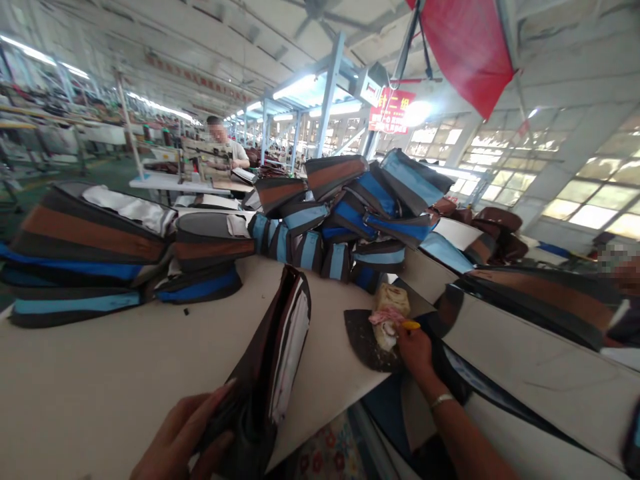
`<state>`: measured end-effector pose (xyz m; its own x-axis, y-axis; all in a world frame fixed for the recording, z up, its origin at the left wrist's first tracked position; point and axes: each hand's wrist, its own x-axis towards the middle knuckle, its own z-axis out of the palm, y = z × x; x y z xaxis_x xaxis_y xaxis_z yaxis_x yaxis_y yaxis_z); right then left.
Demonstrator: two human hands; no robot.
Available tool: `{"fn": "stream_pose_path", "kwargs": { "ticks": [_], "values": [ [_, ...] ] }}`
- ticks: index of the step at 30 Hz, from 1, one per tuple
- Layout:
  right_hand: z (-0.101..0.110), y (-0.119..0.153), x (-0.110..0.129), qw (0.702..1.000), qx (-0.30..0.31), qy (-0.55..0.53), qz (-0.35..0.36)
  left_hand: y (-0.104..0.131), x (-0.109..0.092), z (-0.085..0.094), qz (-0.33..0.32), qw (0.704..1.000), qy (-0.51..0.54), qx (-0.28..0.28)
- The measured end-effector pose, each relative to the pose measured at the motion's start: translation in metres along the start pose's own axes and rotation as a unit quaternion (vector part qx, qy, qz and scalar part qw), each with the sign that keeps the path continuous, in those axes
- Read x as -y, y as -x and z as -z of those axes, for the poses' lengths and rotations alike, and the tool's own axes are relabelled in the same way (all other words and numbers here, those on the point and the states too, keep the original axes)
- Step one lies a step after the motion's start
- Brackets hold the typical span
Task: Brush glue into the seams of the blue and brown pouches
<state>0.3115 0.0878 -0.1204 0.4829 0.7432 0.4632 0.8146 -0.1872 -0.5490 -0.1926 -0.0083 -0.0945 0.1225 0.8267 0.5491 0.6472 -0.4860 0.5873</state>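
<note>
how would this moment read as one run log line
left hand: fingers gripping dark folded piece | right hand: holding yellow handle at container | striped pieces: piled beyond

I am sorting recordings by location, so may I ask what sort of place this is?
Probably a sewing workshop or factory: a person is at what looks like a sewing machine, striped pieces are piled on the table, and rows of lights run overhead.

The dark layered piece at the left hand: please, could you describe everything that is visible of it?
The dark layered piece looks like fabric or leather, blackish brown, with a crumpled white layer showing along its right side. A narrow gap runs between its layers. It slants away over the pale tabletop; the left-hand grip holds its near end.
</note>
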Motion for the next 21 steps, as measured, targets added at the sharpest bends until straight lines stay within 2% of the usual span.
{"fn": "stream_pose_path", "kwargs": {
  "ticks": [5,8,10,13,17,21],
  "values": [
    [0.012,0.035,-0.002,0.990,0.056,-0.071,0.109,-0.020,-0.033,-0.003,-0.014,0.997,0.067,0.031],
    [0.021,0.053,-0.003,0.984,0.058,-0.095,0.137,-0.026,-0.049,-0.003,-0.015,0.995,0.090,0.033],
    [0.025,0.054,-0.001,0.985,0.040,-0.103,0.133,-0.030,-0.057,-0.004,-0.034,0.995,0.093,0.031],
    [0.028,0.045,0.004,0.992,-0.002,-0.093,0.090,-0.039,-0.069,-0.008,-0.047,0.992,0.106,0.043],
    [0.032,0.038,0.016,0.997,-0.033,-0.060,0.032,-0.051,-0.089,-0.012,-0.022,0.986,0.147,0.081],
    [0.048,0.049,0.035,0.997,-0.054,-0.037,0.050,-0.058,-0.106,-0.009,0.013,0.976,0.191,0.105]
  ]
}}
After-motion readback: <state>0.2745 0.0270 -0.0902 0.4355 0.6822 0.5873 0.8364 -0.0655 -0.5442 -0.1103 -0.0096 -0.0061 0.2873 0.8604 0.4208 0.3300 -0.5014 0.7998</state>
